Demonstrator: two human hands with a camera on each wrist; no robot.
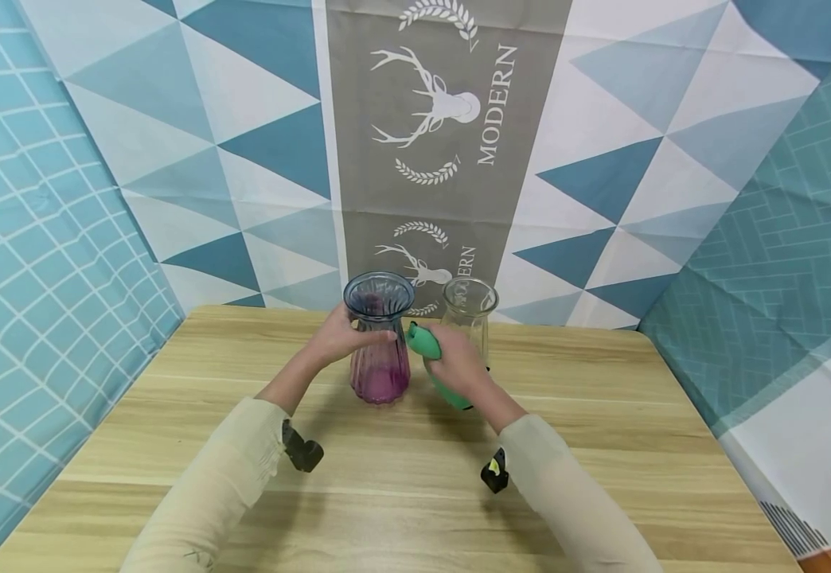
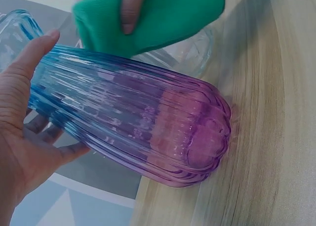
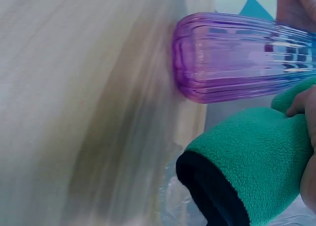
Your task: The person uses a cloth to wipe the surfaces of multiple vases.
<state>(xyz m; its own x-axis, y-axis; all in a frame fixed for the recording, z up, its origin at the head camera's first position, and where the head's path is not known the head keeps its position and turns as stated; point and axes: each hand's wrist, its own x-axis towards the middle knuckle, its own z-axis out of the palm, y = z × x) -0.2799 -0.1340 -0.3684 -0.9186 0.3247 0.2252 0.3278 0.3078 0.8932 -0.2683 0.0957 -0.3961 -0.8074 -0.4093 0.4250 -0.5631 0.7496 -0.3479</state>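
Cream sleeves (image 1: pixel 199 493) nearest | left hand (image 1: pixel 337 338) grips blue-purple vase (image 2: pixel 143 117) | right hand (image 1: pixel 460 362) grips green cloth (image 3: pixel 252 162) | risk: cloth snag may topple clear vase (image 1: pixel 474 320)

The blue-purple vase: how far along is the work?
Done: the left hand holds the blue-purple vase. In hand: the right hand grips a green cloth beside it. Remaining, probably: wiping it, then maybe the clear vase, which neither hand grips. I cannot tell whether anything is wiped.

I hold the ribbed glass vase (image 1: pixel 380 368), blue above and purple below, upright near the tabletop's (image 1: pixel 387 501) far edge; just beside it I grip the green cloth (image 3: pixel 252 157), folded, black-edged.
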